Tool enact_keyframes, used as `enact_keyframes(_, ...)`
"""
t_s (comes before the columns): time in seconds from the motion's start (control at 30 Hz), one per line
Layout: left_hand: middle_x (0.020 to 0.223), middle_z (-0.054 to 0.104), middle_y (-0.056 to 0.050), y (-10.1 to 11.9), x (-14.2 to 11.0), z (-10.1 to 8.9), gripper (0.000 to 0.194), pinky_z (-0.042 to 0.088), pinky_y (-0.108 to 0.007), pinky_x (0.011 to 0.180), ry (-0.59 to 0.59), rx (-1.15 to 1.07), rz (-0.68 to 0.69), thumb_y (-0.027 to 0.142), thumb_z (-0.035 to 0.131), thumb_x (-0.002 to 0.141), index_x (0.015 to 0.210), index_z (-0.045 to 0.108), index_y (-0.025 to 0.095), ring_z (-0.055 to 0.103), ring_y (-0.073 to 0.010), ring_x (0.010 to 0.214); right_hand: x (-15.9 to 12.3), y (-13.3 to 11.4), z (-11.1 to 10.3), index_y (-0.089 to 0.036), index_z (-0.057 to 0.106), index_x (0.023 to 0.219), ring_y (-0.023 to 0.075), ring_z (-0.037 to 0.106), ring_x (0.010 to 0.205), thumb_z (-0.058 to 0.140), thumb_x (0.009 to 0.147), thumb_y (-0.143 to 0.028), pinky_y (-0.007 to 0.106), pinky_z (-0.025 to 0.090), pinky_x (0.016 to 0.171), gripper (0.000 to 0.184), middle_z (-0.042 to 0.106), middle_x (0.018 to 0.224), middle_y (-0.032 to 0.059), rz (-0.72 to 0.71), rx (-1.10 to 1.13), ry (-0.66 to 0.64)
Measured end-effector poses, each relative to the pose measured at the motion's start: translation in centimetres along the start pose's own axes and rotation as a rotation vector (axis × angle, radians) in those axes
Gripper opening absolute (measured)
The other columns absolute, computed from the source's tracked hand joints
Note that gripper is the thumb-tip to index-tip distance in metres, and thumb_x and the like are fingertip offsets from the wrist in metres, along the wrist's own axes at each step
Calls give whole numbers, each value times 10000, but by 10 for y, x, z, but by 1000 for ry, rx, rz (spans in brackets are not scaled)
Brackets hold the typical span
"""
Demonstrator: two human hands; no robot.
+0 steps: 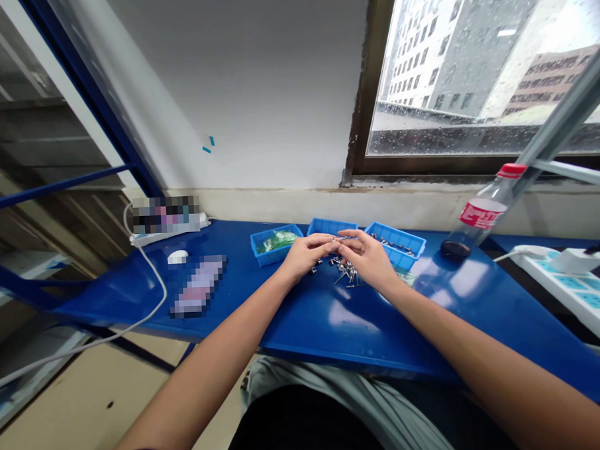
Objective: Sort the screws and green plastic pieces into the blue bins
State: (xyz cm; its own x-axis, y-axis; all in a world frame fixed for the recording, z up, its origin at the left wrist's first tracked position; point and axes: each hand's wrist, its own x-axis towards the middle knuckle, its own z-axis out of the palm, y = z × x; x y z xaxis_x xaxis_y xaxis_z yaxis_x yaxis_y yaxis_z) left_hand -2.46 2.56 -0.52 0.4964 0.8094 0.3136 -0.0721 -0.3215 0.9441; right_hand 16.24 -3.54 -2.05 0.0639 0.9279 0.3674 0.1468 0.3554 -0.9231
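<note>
My left hand (308, 253) and my right hand (365, 256) meet at the fingertips above the blue table (304, 324). Both are closed in a pinch around something small; a bright speck shows between them, too small to name. Under and between the hands lies a loose pile of small shiny metal pieces (348, 274), some long and thin like pins. Just behind stand three blue plastic bins: the left bin (262, 258) holds green packets (279, 240), the right bin (414, 254) holds small dark and metallic parts, and the middle bin (332, 225) is partly hidden by my hands.
A bottle with a red cap (481, 207) and dark liquid stands at the right, near a white power strip (576, 289). To the left are a blurred-out flat object (199, 287), a small white item (177, 257) and a white cable (158, 291). The wall and window rise behind.
</note>
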Motion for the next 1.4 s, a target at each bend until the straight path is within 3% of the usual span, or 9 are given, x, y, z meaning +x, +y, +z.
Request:
enact_keyframes(0.1,1178,774,-138,-2,2,-1,338,545,-440,1065,90,-16,48,439,932,718,854,813,153,711,-284,1160,-1,1,2,-217,669,1225,256,766,981,741,927,-437,369,644,764,377,791,1106,99,-42,-68,-13)
enact_keyframes(0.3,1193,748,-155,-3,4,-3,399,516,-490,1080,148,-61,46,442,977,636,750,740,141,668,-328,1233,-3,0,2,-224,720,1150,253,749,966,709,953,-433,367,622,799,287,784,1082,86,-76,-158,-52)
enact_keyframes(0.43,1308,734,-164,-2,2,-3,347,494,-478,1116,55,-89,28,446,928,731,874,818,150,663,-322,1262,-3,-5,2,-232,769,1083,231,721,842,655,976,-469,358,597,749,284,778,1028,68,-95,-186,-125)
enact_keyframes(0.57,1348,732,-163,1,0,-1,440,534,-429,1051,-55,-114,-42,489,875,802,1087,845,155,699,-304,1189,-3,-8,1,-223,765,974,185,633,612,629,967,-537,334,550,598,343,762,874,49,-43,-161,-134)
enact_keyframes(0.83,1279,775,-134,-2,0,0,505,571,-368,946,-73,-89,-92,529,846,827,1191,824,179,713,-296,1160,0,-2,0,-206,714,909,170,626,596,798,825,-606,306,538,562,417,760,803,47,57,-3,-8)
enact_keyframes(1.03,1284,762,-143,4,-2,1,451,564,-377,935,-61,-78,-71,523,847,820,1088,842,161,706,-289,1133,0,-2,0,-196,736,916,167,634,588,817,809,-609,302,535,554,435,760,777,47,68,-4,9)
enact_keyframes(1.27,1124,762,-133,0,1,-1,388,498,-428,1064,73,-167,-24,426,956,676,808,732,138,694,-274,1139,-4,-5,4,-211,782,1057,214,727,755,803,842,-534,313,583,609,388,811,975,77,52,-29,-96)
enact_keyframes(1.4,1099,761,-117,-4,3,-2,407,530,-365,962,109,-166,-45,417,953,675,802,679,143,706,-234,1063,-3,-2,4,-209,765,1057,220,732,747,755,888,-531,321,589,616,364,803,928,78,39,-75,-63)
